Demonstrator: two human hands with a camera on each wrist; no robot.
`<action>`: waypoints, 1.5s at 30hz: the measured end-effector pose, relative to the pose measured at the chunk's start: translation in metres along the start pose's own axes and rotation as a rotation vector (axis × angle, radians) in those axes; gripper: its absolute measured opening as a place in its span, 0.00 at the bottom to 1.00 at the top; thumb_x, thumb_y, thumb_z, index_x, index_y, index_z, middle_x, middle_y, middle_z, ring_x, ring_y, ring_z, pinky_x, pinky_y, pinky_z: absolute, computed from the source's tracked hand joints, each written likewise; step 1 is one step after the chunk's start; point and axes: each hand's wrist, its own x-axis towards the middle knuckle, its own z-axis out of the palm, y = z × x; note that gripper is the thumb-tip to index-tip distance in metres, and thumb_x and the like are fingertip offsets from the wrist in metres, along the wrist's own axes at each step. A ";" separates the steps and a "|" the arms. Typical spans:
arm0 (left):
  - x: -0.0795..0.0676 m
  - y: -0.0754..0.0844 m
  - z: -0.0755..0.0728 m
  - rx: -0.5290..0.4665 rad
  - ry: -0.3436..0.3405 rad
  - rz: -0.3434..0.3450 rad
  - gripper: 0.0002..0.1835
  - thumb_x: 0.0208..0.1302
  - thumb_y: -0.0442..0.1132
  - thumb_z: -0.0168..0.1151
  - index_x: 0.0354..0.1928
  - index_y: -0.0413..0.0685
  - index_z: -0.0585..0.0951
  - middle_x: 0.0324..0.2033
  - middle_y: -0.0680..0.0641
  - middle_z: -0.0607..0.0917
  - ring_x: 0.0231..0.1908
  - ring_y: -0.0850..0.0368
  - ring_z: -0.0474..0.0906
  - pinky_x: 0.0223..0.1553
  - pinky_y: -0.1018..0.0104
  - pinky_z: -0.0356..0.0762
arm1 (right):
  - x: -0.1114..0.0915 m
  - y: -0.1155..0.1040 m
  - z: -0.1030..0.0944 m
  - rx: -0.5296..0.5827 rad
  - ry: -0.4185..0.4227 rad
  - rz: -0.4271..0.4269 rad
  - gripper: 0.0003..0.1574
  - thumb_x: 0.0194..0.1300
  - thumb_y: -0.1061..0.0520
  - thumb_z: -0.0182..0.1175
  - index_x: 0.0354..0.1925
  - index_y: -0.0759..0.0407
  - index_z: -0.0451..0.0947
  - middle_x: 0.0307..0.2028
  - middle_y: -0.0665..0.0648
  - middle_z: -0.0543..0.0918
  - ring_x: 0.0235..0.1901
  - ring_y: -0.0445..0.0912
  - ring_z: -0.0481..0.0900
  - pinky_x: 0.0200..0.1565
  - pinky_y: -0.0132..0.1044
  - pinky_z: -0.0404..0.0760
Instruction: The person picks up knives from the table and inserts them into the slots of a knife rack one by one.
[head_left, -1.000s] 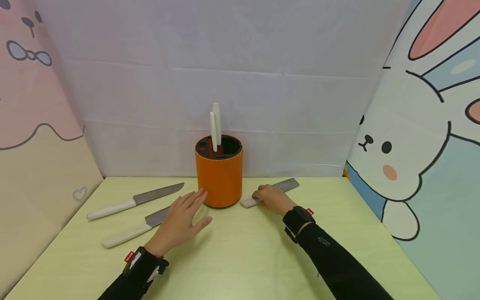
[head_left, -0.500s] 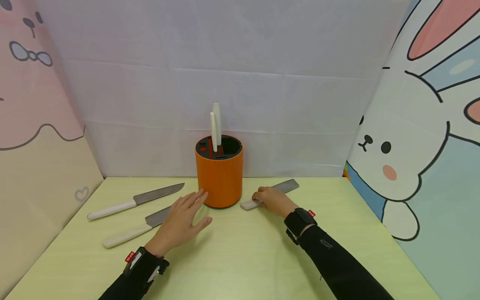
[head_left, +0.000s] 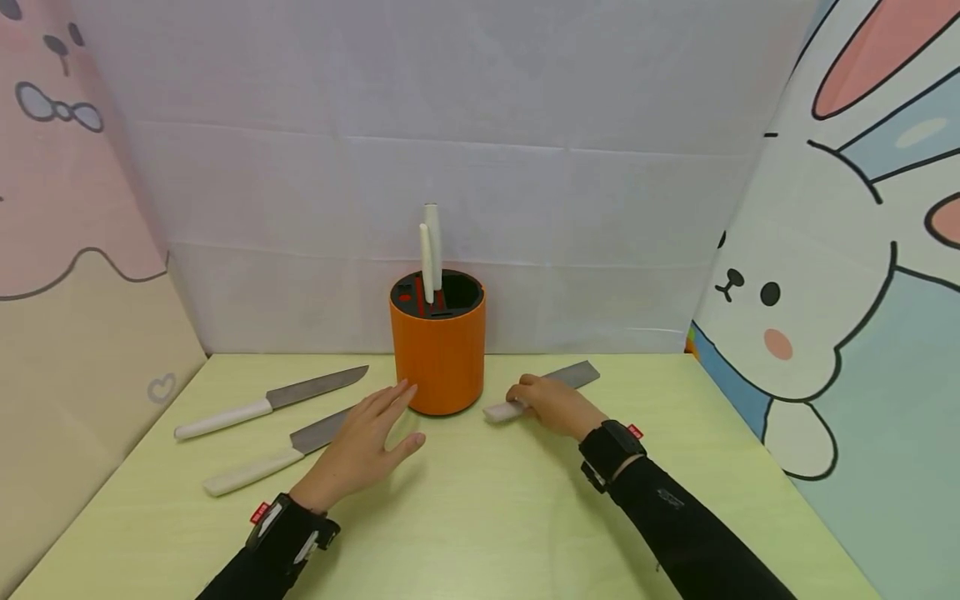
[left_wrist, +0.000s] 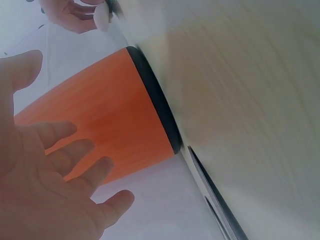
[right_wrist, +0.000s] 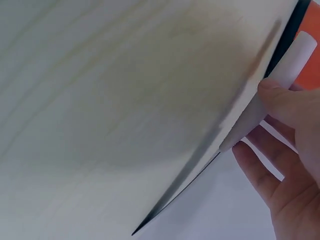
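Observation:
My right hand (head_left: 555,402) grips the white handle of a knife (head_left: 576,374) with a broad grey, blunt-ended blade, right of the orange knife block (head_left: 438,367). In the right wrist view the knife's handle (right_wrist: 245,122) is raised off the table, held between thumb and fingers, while the blade's end stays low at the tabletop. My left hand (head_left: 360,454) is spread with fingers straight in front of the knife block's left side; whether they touch it I cannot tell. Two white-handled knives stand in the block's slots.
Left on the pale table (head_left: 480,517) lie a pointed knife (head_left: 315,387) and, nearer, a broad-bladed knife (head_left: 255,472) whose blade end is hidden behind my left hand. A white cloth wall (head_left: 600,208) stands behind; printed panels flank both sides.
My right hand and the knife have shifted slightly toward me and to the right. My left hand stays almost where it was.

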 end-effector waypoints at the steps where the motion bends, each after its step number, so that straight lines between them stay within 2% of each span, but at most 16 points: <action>1: 0.000 0.000 0.000 -0.005 -0.001 -0.002 0.38 0.68 0.59 0.55 0.71 0.45 0.60 0.69 0.40 0.60 0.66 0.40 0.56 0.61 0.35 0.55 | 0.000 -0.001 -0.002 0.007 0.003 -0.003 0.16 0.59 0.67 0.65 0.46 0.56 0.79 0.38 0.54 0.78 0.38 0.46 0.79 0.42 0.37 0.80; 12: 0.000 0.000 0.000 -0.018 -0.004 -0.005 0.38 0.68 0.59 0.55 0.71 0.45 0.60 0.69 0.41 0.60 0.66 0.40 0.55 0.61 0.35 0.56 | -0.006 -0.013 -0.028 0.087 0.002 0.087 0.18 0.62 0.65 0.64 0.50 0.54 0.78 0.41 0.51 0.77 0.40 0.43 0.76 0.45 0.37 0.79; 25: -0.001 0.000 0.002 -0.026 0.002 -0.003 0.38 0.67 0.59 0.55 0.71 0.45 0.61 0.69 0.40 0.60 0.65 0.40 0.56 0.61 0.35 0.55 | -0.007 -0.026 -0.053 0.109 0.086 0.104 0.19 0.61 0.63 0.65 0.52 0.56 0.76 0.43 0.52 0.78 0.40 0.45 0.74 0.46 0.42 0.78; 30: -0.001 0.001 0.000 -0.022 -0.005 -0.004 0.38 0.68 0.59 0.55 0.71 0.45 0.60 0.69 0.40 0.60 0.65 0.39 0.56 0.61 0.35 0.55 | -0.006 -0.031 -0.059 0.123 0.145 0.108 0.20 0.62 0.63 0.64 0.52 0.55 0.76 0.41 0.51 0.78 0.39 0.43 0.73 0.44 0.40 0.78; 35: 0.000 0.002 -0.001 -0.028 -0.010 -0.005 0.38 0.68 0.60 0.54 0.71 0.45 0.60 0.69 0.40 0.59 0.66 0.40 0.55 0.62 0.36 0.54 | -0.005 -0.038 -0.068 0.207 0.222 0.143 0.21 0.62 0.64 0.64 0.54 0.56 0.75 0.43 0.51 0.79 0.41 0.42 0.75 0.44 0.40 0.79; 45: 0.000 0.000 0.000 -0.018 -0.018 -0.012 0.38 0.68 0.61 0.52 0.72 0.46 0.59 0.70 0.41 0.59 0.66 0.42 0.55 0.63 0.37 0.53 | -0.006 -0.050 -0.081 0.327 0.304 0.184 0.23 0.63 0.63 0.63 0.56 0.55 0.73 0.44 0.51 0.77 0.43 0.41 0.77 0.40 0.37 0.81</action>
